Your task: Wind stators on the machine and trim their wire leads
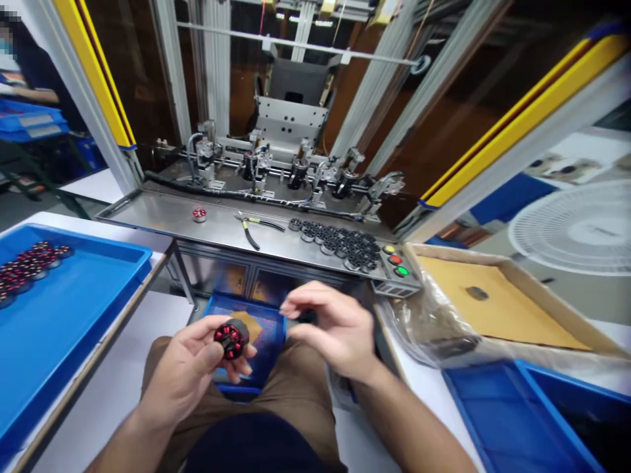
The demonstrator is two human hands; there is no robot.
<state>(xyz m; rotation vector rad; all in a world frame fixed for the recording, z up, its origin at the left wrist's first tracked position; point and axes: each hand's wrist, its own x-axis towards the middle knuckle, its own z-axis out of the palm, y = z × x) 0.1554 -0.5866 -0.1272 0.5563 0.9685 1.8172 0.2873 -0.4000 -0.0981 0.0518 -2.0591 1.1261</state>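
Lower centre: coil face of my round motor part (pixel 231 339) points up at me, broad disc tilted slightly left | open gap over blue bin (pixel 270 358) to its right, metal table (pixel 162 213) edge above | left hand (pixel 190 368) pinches it; right hand (pixel 340 328) apart, thumb and fingers spread.
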